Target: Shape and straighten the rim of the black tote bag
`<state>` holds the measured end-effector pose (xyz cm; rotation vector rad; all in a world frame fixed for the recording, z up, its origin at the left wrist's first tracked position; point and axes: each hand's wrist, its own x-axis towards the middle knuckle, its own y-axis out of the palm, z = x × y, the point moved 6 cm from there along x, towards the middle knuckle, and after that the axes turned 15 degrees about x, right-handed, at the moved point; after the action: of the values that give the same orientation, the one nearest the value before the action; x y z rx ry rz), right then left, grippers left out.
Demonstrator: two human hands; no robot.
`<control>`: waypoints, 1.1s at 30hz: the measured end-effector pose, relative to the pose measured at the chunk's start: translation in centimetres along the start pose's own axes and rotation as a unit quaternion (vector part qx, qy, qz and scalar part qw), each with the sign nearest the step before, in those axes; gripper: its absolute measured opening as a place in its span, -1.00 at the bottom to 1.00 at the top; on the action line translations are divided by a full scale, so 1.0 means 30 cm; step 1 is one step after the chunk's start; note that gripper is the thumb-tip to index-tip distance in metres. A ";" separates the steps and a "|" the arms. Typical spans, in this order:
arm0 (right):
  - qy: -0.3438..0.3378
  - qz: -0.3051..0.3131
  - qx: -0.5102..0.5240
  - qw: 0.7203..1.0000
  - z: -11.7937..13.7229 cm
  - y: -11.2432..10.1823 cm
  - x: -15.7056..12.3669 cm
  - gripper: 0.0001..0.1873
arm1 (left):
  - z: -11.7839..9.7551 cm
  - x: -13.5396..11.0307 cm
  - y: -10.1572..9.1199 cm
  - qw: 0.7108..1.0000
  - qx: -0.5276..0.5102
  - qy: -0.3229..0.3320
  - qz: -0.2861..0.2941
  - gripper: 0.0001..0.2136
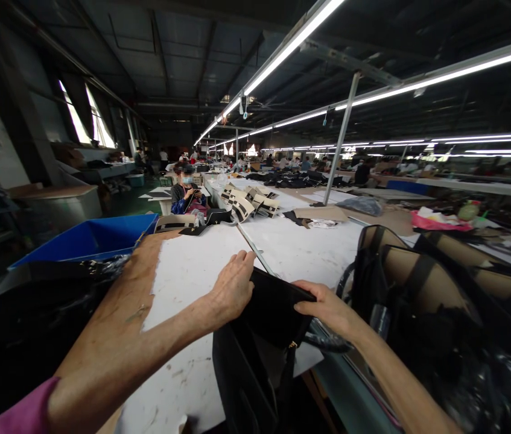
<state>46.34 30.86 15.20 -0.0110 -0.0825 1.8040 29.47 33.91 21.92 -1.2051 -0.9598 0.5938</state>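
- The black bag [277, 313] looks like smooth, matt leather.
- The table [192, 271] has white paper on top, rough and torn at its left edge.
- The blue bin [96, 238] is smooth plastic.
- The wrapping [327, 343] is shiny plastic.

Bag [277, 307] on the table [192, 271], under both hands: left hand [232, 286] on its left, right hand [327, 307] on its right. Bin [92, 238] left of the bag, stacked bags [418, 283] right, folded pieces [248, 205] behind.

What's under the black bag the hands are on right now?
The black bag lies across the white table top and its near edge. Left hand and right hand rest on it. Whatever lies beneath it is covered.
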 end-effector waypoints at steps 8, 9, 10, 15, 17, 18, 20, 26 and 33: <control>-0.009 0.034 0.031 0.999 -0.002 -0.043 0.002 -0.59 | 0.040 -0.033 0.021 0.997 -0.020 0.073 0.014 -0.67; -0.004 0.045 0.045 0.998 -0.003 -0.056 0.005 -0.59 | 0.051 -0.045 0.020 0.994 -0.046 0.097 0.020 -0.66; 0.005 0.053 0.057 0.997 -0.005 -0.070 0.009 -0.58 | 0.060 -0.057 0.017 0.990 -0.068 0.119 0.021 -0.65; 0.038 0.077 0.082 0.993 -0.025 -0.103 0.018 -0.57 | 0.082 -0.087 0.006 0.978 -0.112 0.178 0.017 -0.62; 0.038 0.079 0.089 0.992 -0.025 -0.097 0.013 -0.56 | 0.079 -0.083 0.005 0.976 -0.106 0.191 0.009 -0.64; 0.039 0.078 0.091 0.992 -0.025 -0.093 0.010 -0.57 | 0.076 -0.079 0.005 0.975 -0.100 0.197 0.006 -0.64; 0.043 0.070 0.087 0.993 -0.021 -0.084 0.003 -0.58 | 0.072 -0.068 0.009 0.976 -0.084 0.201 0.002 -0.63; 0.032 0.057 0.061 0.996 -0.002 -0.063 -0.010 -0.62 | 0.103 -0.041 0.019 0.989 -0.041 0.136 -0.040 -0.62; 0.033 0.076 0.054 0.995 0.007 -0.056 -0.017 -0.62 | 0.181 -0.032 0.092 0.990 -0.103 0.016 0.091 -0.44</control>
<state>48.06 30.74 15.50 0.0004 0.0646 1.9557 24.57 36.64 19.32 -1.4937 -0.9043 0.6286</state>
